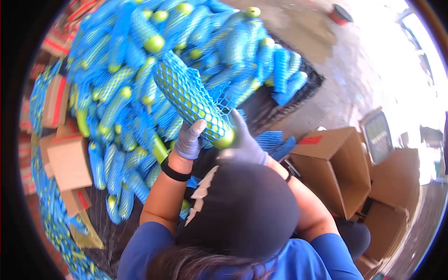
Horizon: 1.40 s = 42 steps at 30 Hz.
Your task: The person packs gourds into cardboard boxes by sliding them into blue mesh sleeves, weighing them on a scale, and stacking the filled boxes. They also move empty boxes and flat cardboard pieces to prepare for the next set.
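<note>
A long green gourd (191,100) in a blue mesh sleeve is held up at a slant before me. My left hand (189,140), in a grey glove with bare fingertips, wraps around its lower left side. At the bare green lower end is my right hand (247,142), also gloved and blurred by motion. Its fingers reach up to the loose blue netting (226,98) beside the gourd, and its thumb side lies by the tip. Behind the hands spreads a large pile of similar netted gourds (116,88).
An open cardboard box (326,163) stands at the right, with more cardboard (394,186) beyond it. Closed boxes (70,161) line the left. A dark mat (305,77) lies under the pile. A round black-and-red container (341,15) sits on the floor at the back.
</note>
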### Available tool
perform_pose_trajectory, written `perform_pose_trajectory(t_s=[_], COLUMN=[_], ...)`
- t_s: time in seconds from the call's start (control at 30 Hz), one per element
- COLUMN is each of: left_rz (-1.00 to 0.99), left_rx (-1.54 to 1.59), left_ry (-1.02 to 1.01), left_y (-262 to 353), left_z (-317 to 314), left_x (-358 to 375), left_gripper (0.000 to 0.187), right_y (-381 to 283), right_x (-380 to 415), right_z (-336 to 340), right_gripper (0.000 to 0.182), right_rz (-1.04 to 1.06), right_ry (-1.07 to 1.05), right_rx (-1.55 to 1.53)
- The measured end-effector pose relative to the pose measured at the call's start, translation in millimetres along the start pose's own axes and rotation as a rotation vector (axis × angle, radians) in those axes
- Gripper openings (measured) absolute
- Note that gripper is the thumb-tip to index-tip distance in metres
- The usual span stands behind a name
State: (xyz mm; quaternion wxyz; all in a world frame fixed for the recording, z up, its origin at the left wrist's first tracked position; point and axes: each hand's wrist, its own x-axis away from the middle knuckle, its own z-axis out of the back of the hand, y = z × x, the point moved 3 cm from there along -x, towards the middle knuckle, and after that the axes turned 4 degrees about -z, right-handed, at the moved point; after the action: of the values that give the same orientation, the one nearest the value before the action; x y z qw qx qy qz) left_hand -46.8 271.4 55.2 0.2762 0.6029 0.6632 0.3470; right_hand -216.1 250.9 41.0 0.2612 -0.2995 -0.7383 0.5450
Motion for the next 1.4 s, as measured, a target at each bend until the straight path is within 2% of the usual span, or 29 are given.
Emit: perform_pose_trajectory(t_s=[0.03,0.1,0.13,0.17,0.2,0.23,0.27,0.33,0.37,0.43,0.47,0.5,0.53,0.57,0.6,0.67,0.77,0.83,0.87,0.93,0.97,1.03,1.07,1.1,1.17,1.2,1.23,1.3,1.4], left_rz=[-0.036,-0.141,-0.149,-0.161,-0.208,-0.174,-0.127,0.172,0.323,0.290,0.278,0.295,0.317,0.267,0.286,0.304,0.386,0.449,0.447,0.450,0.443,0.427,0.407,0.384,0.386,0.385,0.385,0.380,0.397], left_rx=[-0.092,-0.294,-0.339,-0.376,-0.384,-0.260,-0.136,-0.065,-0.049,-0.359,-0.460,-0.462,-0.464,-0.606,-0.635,-0.680,-0.586,-0.602,-0.613,-0.612,-0.604,-0.649,-0.686,-0.722,-0.740,-0.751,-0.762,-0.797,-0.762], left_ry=[-0.059,-0.251,-0.388,-0.526,-0.745,-0.833,-0.920,-1.075,-1.135,-1.079,-1.064,-0.894,-0.720,-0.725,-0.721,-0.721,-0.783,-0.810,-0.783,-0.766,-0.736,-0.745,-0.747,-0.748,-0.740,-0.723,-0.706,-0.741,-0.753], left_y=[-4,-10,-10,-6,-2,-16,-30,-23,-20,-40,-51,-62,-71,-74,-79,-80,-85,-95,-93,-94,-94,-92,-91,-90,-93,-95,-96,-94,-93], left_z=[-24,-70,-93,-117,-137,-149,-162,-169,-172,-150,-141,-132,-123,-120,-118,-118,-125,-120,-124,-123,-123,-120,-118,-117,-109,-105,-104,-109,-118], left_x=[-9,-23,-27,-30,-31,-28,-23,-16,-11,-20,-23,-25,-29,-32,-32,-33,-28,-28,-25,-24,-27,-28,-28,-29,-30,-31,-32,-32,-29], left_gripper=[0.071,0.082,0.075,0.070,0.071,0.068,0.066,0.067,0.068,0.056,0.053,0.044,0.037,0.030,0.030,0.030,0.036,0.035,0.037,0.032,0.028,0.034,0.040,0.047,0.048,0.048,0.048,0.046,0.044], right_y=[-19,-69,-98,-131,-150,-168,-191,-250,-260,-286,-292,-293,-287,-284,-282,-273,-238,-203,-184,-162,-165,-172,-192,-205,-229,-251,-260,-266,-257], right_x=[2,21,36,49,64,83,104,158,186,246,275,301,328,339,344,351,339,328,329,322,316,314,301,304,308,306,314,318,322], right_z=[6,26,35,41,58,74,77,90,106,134,142,153,166,169,172,178,203,234,244,250,244,227,221,221,219,204,205,203,205], right_gripper=[0.125,0.105,0.090,0.081,0.077,0.072,0.064,0.063,0.067,0.069,0.066,0.066,0.064,0.063,0.063,0.061,0.062,0.069,0.069,0.073,0.073,0.072,0.062,0.062,0.047,0.030,0.024,0.024,0.028], right_rz=[-0.105,-0.088,-0.150,-0.155,-0.163,-0.174,-0.117,-0.375,-0.359,-0.431,-0.484,-0.489,-0.590,-0.691,-0.694,-1.137,-1.194,-1.020,-1.018,-0.758,-0.755,-1.003,-1.274,-1.277,-1.028,-1.030,-1.087,-1.234,-1.321], right_ry=[0.150,0.427,0.519,0.615,0.581,0.548,0.537,0.616,0.580,0.624,0.679,0.694,0.741,0.784,0.789,0.894,0.857,0.671,0.681,0.523,0.536,0.444,0.354,0.359,0.466,0.579,0.633,0.575,0.514], right_rx=[0.135,0.388,0.501,0.584,0.570,0.546,0.313,0.531,0.413,0.626,0.600,0.602,0.619,0.630,0.621,0.712,0.744,1.049,1.042,1.478,1.474,1.578,1.498,1.492,1.428,1.353,1.362,1.410,1.357])
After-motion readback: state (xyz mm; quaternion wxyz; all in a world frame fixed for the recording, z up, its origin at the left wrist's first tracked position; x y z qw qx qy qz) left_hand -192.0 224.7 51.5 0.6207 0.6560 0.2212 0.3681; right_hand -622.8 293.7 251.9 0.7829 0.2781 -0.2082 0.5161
